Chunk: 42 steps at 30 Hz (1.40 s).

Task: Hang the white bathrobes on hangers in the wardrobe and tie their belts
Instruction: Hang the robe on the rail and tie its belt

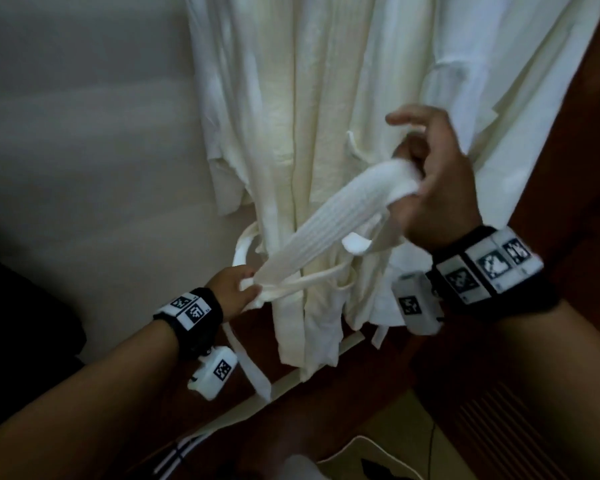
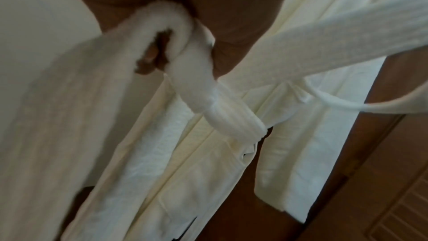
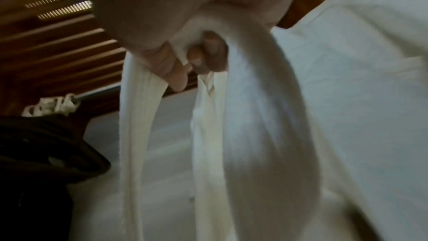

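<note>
A white bathrobe (image 1: 291,116) hangs in front of me, with a second white robe (image 1: 499,81) beside it on the right. Its ribbed white belt (image 1: 326,220) runs slanting between my hands. My left hand (image 1: 236,289) pinches the belt low down, where the strands cross in front of the robe. My right hand (image 1: 426,174) is higher up and grips the belt's other part, forefinger stretched out. In the left wrist view the belt (image 2: 208,98) loops round my fingers (image 2: 150,58). Seen from the right wrist, the belt (image 3: 254,116) hangs down from my curled fingers (image 3: 203,56).
A pale wall (image 1: 84,133) lies left of the robes. Dark wooden wardrobe panels (image 1: 568,341) with slats stand at the right and below. A dark object (image 1: 21,306) sits at the left edge. A loose belt end (image 1: 250,368) dangles under my left hand.
</note>
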Available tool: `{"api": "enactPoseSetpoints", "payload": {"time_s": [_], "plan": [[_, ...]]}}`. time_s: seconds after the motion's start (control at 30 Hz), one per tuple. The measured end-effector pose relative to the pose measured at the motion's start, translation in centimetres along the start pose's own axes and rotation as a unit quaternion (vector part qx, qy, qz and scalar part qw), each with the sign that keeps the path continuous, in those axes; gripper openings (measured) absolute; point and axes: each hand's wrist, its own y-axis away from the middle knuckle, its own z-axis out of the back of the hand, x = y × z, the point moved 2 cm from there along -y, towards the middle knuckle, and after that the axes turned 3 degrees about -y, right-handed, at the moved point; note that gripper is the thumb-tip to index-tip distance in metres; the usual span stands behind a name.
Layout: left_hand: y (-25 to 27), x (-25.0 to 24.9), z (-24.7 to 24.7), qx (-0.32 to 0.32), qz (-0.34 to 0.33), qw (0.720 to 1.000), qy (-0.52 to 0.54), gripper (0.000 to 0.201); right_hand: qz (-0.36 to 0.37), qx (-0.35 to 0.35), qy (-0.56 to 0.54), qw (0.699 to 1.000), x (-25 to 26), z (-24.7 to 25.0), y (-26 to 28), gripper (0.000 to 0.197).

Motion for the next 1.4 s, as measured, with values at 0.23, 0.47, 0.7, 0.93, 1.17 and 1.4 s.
{"api": "enactPoseSetpoints", "payload": {"time_s": [0.23,0.47,0.7,0.93,1.17,1.4], "plan": [[2.4,-2.6,-2.9,-0.016,0.017,1.0,0.018,0.013,-0.273,0.458,0.251,0.808,-8.0,6.0,14.9,0.042],[6.9,-11.8,-6.5,0.024,-0.12,0.992,0.022,0.017,-0.42,0.497,0.097,0.753,-8.0,4.8,23.1,0.092],[12.1,-16.2,-8.0,-0.02,-0.151,0.973,0.173,0.023,-0.396,0.35,-0.04,0.848,-7.3,-1.5,22.8,0.086],[15.8,-18.2,-5.7,-0.072,-0.147,0.967,0.195,0.025,-0.419,0.2,-0.249,0.85,-3.4,0.7,19.0,0.009],[13.0,-13.8,1.1,-0.04,-0.034,0.989,-0.142,0.125,-0.249,0.277,0.057,0.926,-5.8,7.5,13.1,0.03],[7.1,-1.0,3.6,-0.022,0.184,0.952,-0.243,0.061,-0.441,0.198,0.296,0.824,-15.5,11.7,14.4,0.048]]}}
